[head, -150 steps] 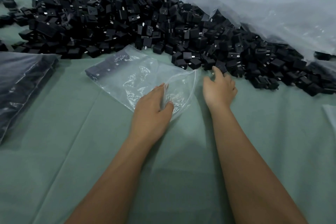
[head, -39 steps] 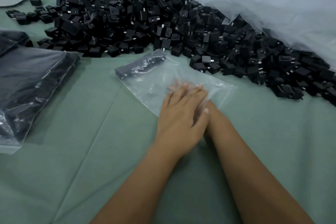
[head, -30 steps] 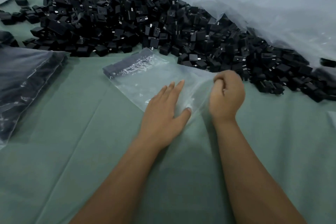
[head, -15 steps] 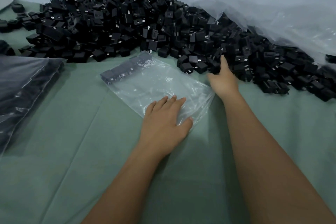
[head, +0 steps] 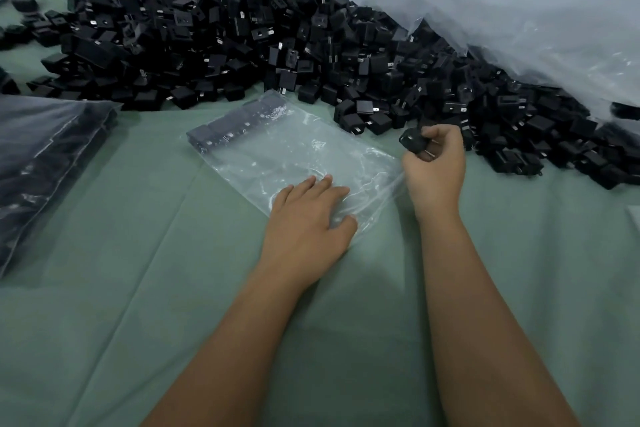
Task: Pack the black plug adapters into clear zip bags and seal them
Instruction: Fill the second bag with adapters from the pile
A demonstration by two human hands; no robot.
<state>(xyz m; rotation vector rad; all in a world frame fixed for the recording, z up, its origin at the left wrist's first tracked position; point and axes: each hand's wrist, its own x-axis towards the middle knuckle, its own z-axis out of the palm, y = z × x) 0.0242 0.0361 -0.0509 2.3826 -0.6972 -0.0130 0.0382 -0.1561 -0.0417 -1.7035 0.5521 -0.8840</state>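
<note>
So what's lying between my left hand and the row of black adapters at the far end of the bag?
Only empty clear zip bag, in the head view.

Left hand (head: 304,222): flat, palm down, fingers spread forward.
Right hand (head: 434,172): farther right, fingers curled round a black adapter (head: 412,141).

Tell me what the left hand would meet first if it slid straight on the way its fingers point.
Probably the row of adapters already inside the clear zip bag. The left hand lies flat on the bag, fingers aimed up and slightly right, so it might instead reach the loose pile.
</note>
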